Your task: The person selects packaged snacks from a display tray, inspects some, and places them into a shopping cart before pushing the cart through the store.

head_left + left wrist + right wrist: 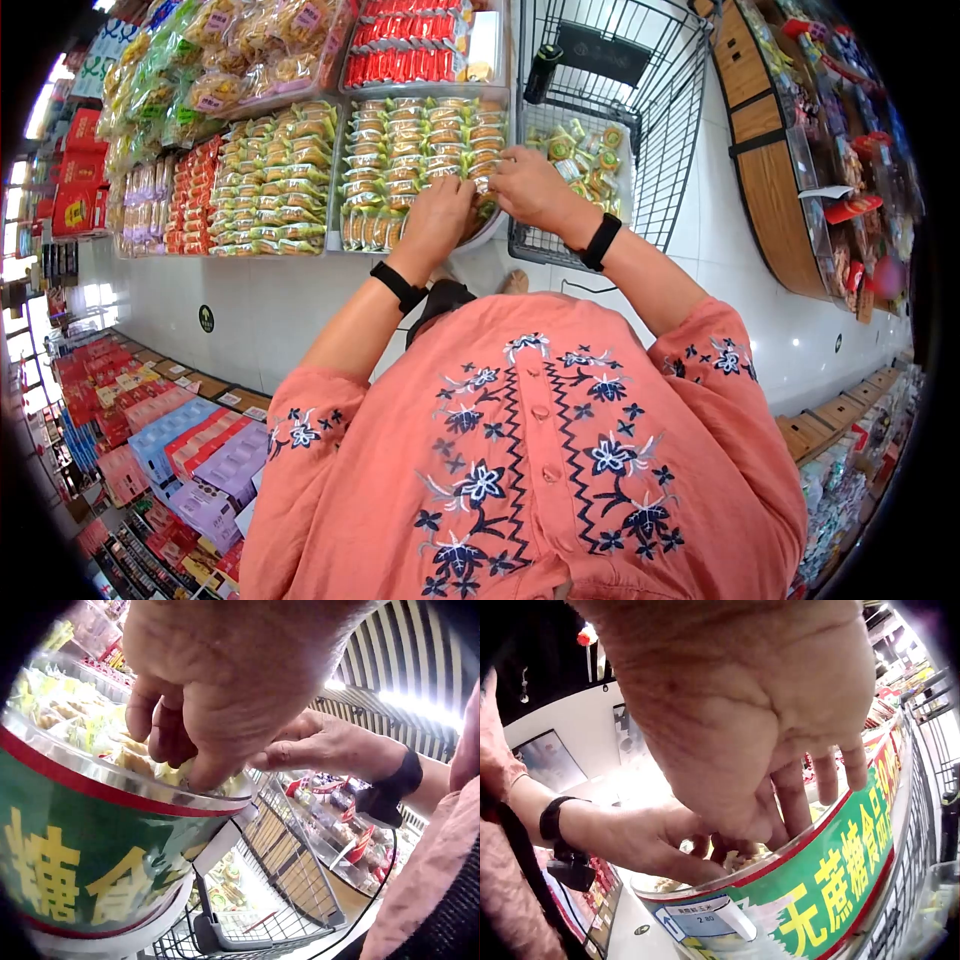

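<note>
Both hands meet at the near right corner of a display bin (814, 881) filled with rows of round pastries (405, 150) in clear and yellow-green wrappers. My left hand (440, 215) reaches down inside the rim, its fingers and thumb curled about a wrapped pastry (740, 861). From the cart side, my right hand (540, 188) bends over the same corner, fingers pointing down among the packets. Its outer fingers (825, 778) are rather straight; its thumb and index tips are partly hidden, and I cannot tell whether they pinch a packet.
A wire shopping cart (655, 150) stands against the bin's right side, holding small wrapped packets (590, 160) and a dark bottle (543, 72). Neighbouring bins hold red packets (405, 62) and bagged snacks (250, 45). A wooden display (765, 150) stands beyond the cart.
</note>
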Motion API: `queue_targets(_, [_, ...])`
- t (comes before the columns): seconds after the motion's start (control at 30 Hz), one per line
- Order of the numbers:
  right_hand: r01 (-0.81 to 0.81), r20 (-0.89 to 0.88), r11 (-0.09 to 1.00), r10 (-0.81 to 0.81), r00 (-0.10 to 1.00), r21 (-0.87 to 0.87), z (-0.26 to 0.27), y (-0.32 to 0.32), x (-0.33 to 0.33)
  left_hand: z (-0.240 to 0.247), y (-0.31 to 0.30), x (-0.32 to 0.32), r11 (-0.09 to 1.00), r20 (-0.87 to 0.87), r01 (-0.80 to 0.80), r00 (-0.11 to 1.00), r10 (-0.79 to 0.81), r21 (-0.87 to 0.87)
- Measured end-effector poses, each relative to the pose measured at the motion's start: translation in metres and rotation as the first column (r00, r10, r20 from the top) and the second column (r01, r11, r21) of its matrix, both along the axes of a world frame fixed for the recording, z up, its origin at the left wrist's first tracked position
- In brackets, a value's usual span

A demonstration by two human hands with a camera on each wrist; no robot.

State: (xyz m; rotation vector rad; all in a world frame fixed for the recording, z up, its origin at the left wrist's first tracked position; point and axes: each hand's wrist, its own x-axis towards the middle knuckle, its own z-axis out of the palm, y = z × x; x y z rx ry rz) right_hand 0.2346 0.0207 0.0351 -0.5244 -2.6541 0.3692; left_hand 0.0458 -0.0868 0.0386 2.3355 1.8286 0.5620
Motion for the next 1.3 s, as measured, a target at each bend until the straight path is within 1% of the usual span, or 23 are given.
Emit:
queue_targets(0.07, [-0.006,0.049,0.999,0.004,0.999,0.040,0.003,-0.002,-0.002,0.000,0.004,0.000,1.000,-0.043,0.022,0.999,-0.022,0.010])
queue_targets(0.17, [-0.011,0.123,1.000,0.009,0.992,0.012,0.002,-0.005,-0.006,-0.008,0.006,0.000,0.999,-0.090,0.026,0.996,-0.023,0.034])
queue_targets(0.27, [0.006,0.084,1.000,-0.005,0.996,-0.010,0.002,-0.004,-0.008,-0.008,0.004,0.001,0.999,-0.109,0.015,0.994,-0.010,0.046])
queue_targets(0.37, [0.021,0.026,1.000,-0.021,0.999,-0.018,0.004,-0.004,-0.012,-0.001,0.004,-0.004,0.999,-0.038,-0.001,0.999,0.003,0.040])
queue_targets(0.47, [0.041,0.079,0.999,-0.043,0.996,0.020,-0.005,-0.003,-0.020,0.009,-0.003,-0.008,0.996,0.087,-0.083,0.993,0.080,0.030])
queue_targets(0.57, [0.045,0.102,0.999,-0.042,0.994,-0.023,-0.010,-0.002,-0.024,0.011,-0.018,-0.009,0.989,0.128,0.031,0.992,-0.012,-0.148])
queue_targets(0.67, [0.032,0.115,0.999,-0.028,0.993,-0.030,-0.010,-0.001,-0.022,0.014,-0.020,-0.004,0.962,0.005,0.046,0.999,-0.047,-0.269])
queue_targets(0.77, [0.036,0.116,0.999,-0.032,0.993,-0.032,-0.010,-0.001,-0.021,0.013,-0.020,-0.003,0.959,-0.002,0.061,0.998,-0.064,-0.278])
queue_targets(0.87, [0.045,0.112,0.999,-0.042,0.993,-0.021,-0.010,-0.003,-0.023,0.005,-0.018,-0.008,0.963,-0.116,0.161,0.975,-0.189,-0.215])
queue_targets(0.97, [0.057,0.131,0.998,-0.055,0.990,-0.013,-0.008,-0.004,-0.023,-0.004,-0.018,-0.009,0.964,-0.198,0.173,0.957,-0.213,-0.200])
queue_targets(1.07, [0.079,0.108,0.996,-0.083,0.991,0.043,-0.011,-0.007,-0.026,-0.002,-0.022,-0.011,0.953,-0.170,0.151,0.965,-0.200,-0.264])
queue_targets(1.17, [0.070,0.145,0.996,-0.076,0.987,0.048,-0.009,-0.010,-0.028,0.001,-0.026,-0.011,0.947,-0.111,0.125,0.980,-0.164,-0.294])
queue_targets(1.3, [0.045,0.170,0.995,-0.060,0.984,0.087,-0.006,-0.014,-0.031,-0.002,-0.028,-0.012,0.942,-0.115,0.107,0.982,-0.151,-0.318])
